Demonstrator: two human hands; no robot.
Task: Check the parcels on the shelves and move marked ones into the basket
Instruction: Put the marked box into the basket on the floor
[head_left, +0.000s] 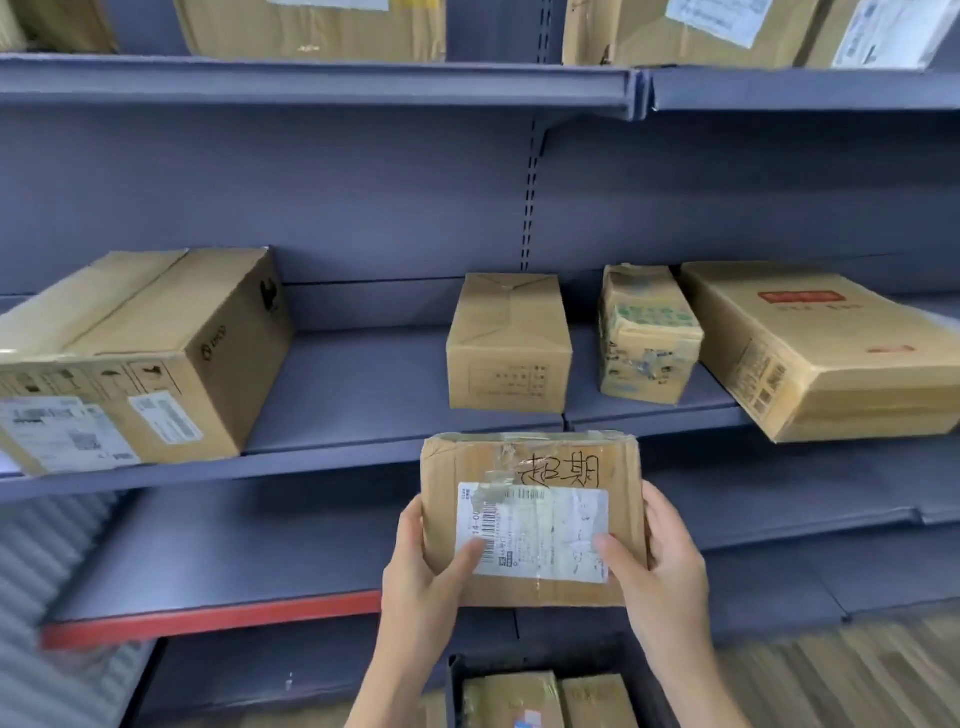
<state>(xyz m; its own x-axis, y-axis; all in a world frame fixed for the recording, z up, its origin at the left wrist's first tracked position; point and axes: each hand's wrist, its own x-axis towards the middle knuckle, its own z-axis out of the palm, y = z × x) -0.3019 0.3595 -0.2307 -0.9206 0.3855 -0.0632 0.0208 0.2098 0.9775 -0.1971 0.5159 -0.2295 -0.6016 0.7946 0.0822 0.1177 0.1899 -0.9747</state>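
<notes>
While gripped (both sides), marked parcel (532, 517), between hands (423, 569).

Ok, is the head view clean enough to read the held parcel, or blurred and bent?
Head view: handwriting on the held parcel legible, its label print soft; floor at lower right motion-smeared; shelf edges bowed by the wide lens.

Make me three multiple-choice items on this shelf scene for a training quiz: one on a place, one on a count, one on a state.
1. Where is the basket?
A. On the top shelf
B. Below the held parcel, near the floor
C. Left of the big box

2. How many boxes stand on the middle shelf?
A. Two
B. Four
C. Six

3. How is the held parcel gripped?
A. By the left hand and right hand
B. One hand
C. Lying ungripped

Key: B, the basket's rim shows at the bottom; B, four boxes stand there; A, a hand grips each side.
</notes>
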